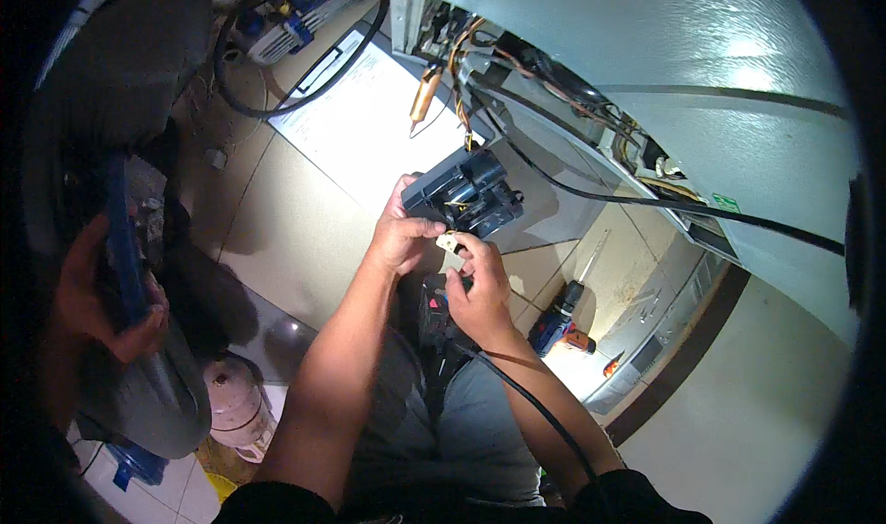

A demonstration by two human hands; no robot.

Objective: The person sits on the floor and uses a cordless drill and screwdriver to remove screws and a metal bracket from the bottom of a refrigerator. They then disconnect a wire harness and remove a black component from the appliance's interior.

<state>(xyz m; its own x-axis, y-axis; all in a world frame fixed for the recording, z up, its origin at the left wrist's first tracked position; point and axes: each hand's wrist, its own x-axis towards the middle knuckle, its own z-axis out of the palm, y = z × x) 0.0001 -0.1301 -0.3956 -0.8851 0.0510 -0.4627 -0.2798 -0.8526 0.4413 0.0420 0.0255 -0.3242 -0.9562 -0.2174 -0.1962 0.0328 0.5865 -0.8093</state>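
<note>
My left hand (399,233) grips a black plastic electrical housing (461,192) by its left side, with the thumb near its lower edge. Inside the housing sits a dark cylindrical part, and twisted yellow-and-brown wires (459,90) run from its top to the opened base of a large grey appliance (664,40). Just below the housing, the fingers of my right hand (482,289) pinch a small whitish connector-like piece (448,242). Its exact kind is too small to tell.
A clipboard with paper (341,123) lies beyond my hands, beside a copper-coloured cylinder (425,95). To the right are a cordless drill (556,321) and a black cable (646,203). At left, another person's hand (138,335) holds a blue-edged object near a pinkish canister (233,399).
</note>
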